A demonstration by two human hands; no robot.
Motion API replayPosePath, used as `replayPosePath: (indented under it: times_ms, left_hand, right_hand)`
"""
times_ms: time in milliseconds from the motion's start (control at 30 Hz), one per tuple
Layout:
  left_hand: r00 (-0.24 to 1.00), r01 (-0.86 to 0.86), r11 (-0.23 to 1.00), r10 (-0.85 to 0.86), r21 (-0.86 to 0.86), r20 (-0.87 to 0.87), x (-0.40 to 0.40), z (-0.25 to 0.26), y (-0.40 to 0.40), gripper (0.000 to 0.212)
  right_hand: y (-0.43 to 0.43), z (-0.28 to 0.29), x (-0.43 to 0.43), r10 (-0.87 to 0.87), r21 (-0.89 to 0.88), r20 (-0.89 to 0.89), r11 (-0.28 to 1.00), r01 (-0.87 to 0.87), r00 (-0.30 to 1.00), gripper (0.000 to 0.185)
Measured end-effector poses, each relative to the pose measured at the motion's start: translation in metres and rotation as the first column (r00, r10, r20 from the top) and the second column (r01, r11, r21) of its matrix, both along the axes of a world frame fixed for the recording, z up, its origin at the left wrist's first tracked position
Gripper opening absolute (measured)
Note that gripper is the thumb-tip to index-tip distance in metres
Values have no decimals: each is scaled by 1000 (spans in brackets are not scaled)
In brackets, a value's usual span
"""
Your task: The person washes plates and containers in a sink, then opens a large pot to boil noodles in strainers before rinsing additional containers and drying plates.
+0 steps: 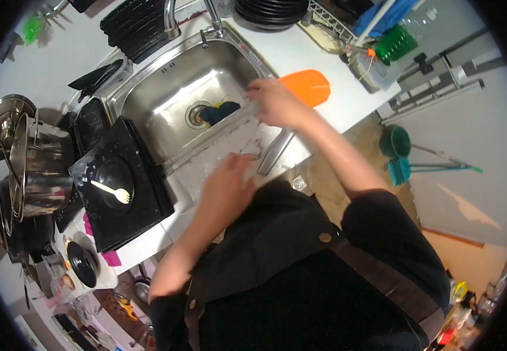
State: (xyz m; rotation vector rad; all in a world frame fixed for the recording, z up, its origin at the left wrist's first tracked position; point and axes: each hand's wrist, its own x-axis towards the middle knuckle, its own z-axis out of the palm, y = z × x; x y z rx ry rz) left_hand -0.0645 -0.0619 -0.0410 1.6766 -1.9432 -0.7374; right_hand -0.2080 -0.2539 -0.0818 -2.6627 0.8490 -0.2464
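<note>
A clear rectangular plastic container (211,151) lies slantwise over the front rim of the steel sink (157,105). My right hand (279,103) is at its far right end, thumb and fingers bent around the corner. Over its near side is my left hand (229,184), palm down, thumb apart from the fingers; blur hides whether it grips the edge. Down in the basin, a dark blue and yellow cloth or sponge (220,113) rests beside the drain (197,115). A long grey object (276,151) sits at the counter's front edge, right of the container.
Left of the sink, a stack of black trays (148,206) carries a black bowl (113,175) with a cream spork (115,193). A steel pot (45,162) stands beyond. Black plates (271,13) and the faucet (172,22) are behind; an orange plastic piece (308,87) lies right.
</note>
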Motion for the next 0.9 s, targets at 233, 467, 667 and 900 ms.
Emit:
replayPosePath:
  times_ms: [233, 467, 667, 900]
  left_hand:
    - [967, -155, 982, 129, 106, 220, -80, -60, -77, 54]
    - [894, -411, 893, 356, 182, 273, -73, -9, -43, 40]
    - [499, -853, 521, 822, -11, 274, -28, 43, 56, 33]
    - [196, -970, 231, 925, -73, 326, 81, 49, 134, 40]
  right_hand:
    - [-76, -2, -101, -6, 36, -301, 999, 17, 954, 103]
    - [-119, 28, -110, 116, 343, 290, 914, -216, 950, 101]
    - [-90, 58, -27, 388, 217, 268, 868, -447, 882, 102]
    - [36, 89, 165, 834, -164, 27, 548, -820, 551, 100]
